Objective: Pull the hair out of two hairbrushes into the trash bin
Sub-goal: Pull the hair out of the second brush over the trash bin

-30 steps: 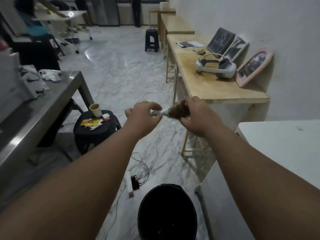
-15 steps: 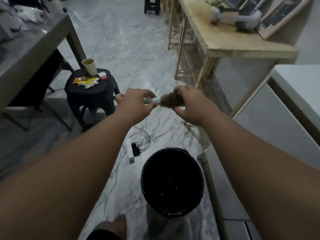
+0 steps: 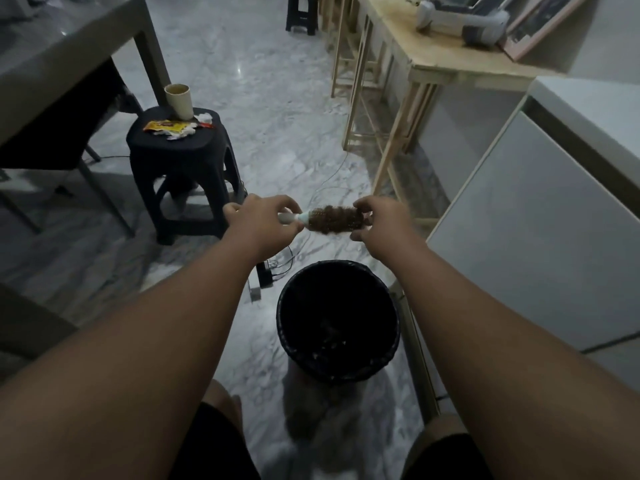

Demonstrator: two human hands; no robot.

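A round hairbrush (image 3: 333, 220) with a pale handle lies level between my hands, its head wrapped in brown hair. My left hand (image 3: 263, 223) is closed around the handle. My right hand (image 3: 382, 221) pinches the far tip of the brush head between fingers and thumb. A black trash bin (image 3: 337, 320) stands open on the floor just below and nearer to me than the brush. I see only one brush.
A black plastic stool (image 3: 180, 157) at left carries a paper cup (image 3: 178, 100) and wrappers. A power strip with cables (image 3: 266, 275) lies beside the bin. A white cabinet (image 3: 533, 237) stands at right, a wooden bench (image 3: 433, 60) behind it, a grey table (image 3: 62, 57) at far left.
The view has tilted down, so the bin now sits in full sight under my hands. My right hand has slid from covering the brush head to its tip, baring the hair.
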